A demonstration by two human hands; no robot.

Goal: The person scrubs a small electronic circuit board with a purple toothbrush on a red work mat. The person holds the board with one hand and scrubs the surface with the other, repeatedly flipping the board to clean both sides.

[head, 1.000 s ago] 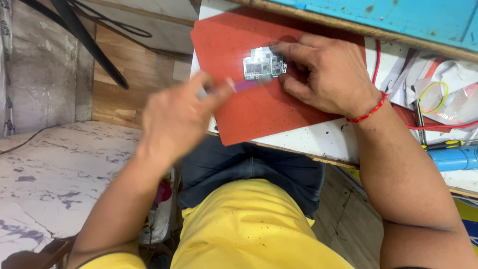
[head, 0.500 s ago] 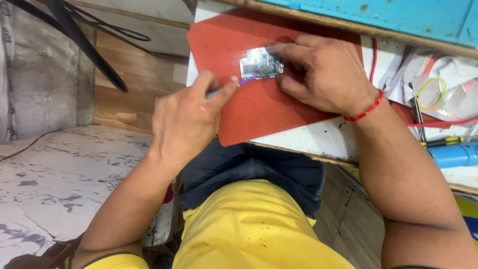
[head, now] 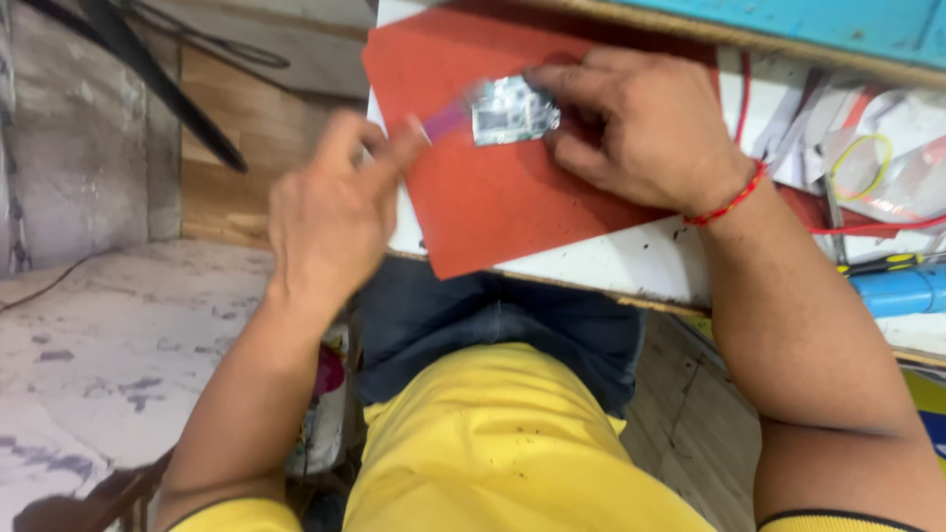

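A small green circuit board (head: 512, 108) lies on a red mat (head: 493, 197) at the bench's left end. My right hand (head: 641, 128) presses on the board's right edge with its fingertips and holds it in place. My left hand (head: 330, 212) is blurred from motion and pinches a thin tool with a purple tip (head: 445, 122). That tip is just left of the board, close to its edge.
Right of the mat lie red wires (head: 867, 225), a yellow loop of wire (head: 857, 163), a yellow-handled screwdriver (head: 882, 264) and a blue cylinder (head: 902, 291). A blue panel (head: 838, 25) runs along the bench's back. Black cables (head: 148, 89) hang at the left over a wooden floor.
My left hand has swept the purple-tipped tool from below the board up to its left edge. My right hand has stayed on the board.
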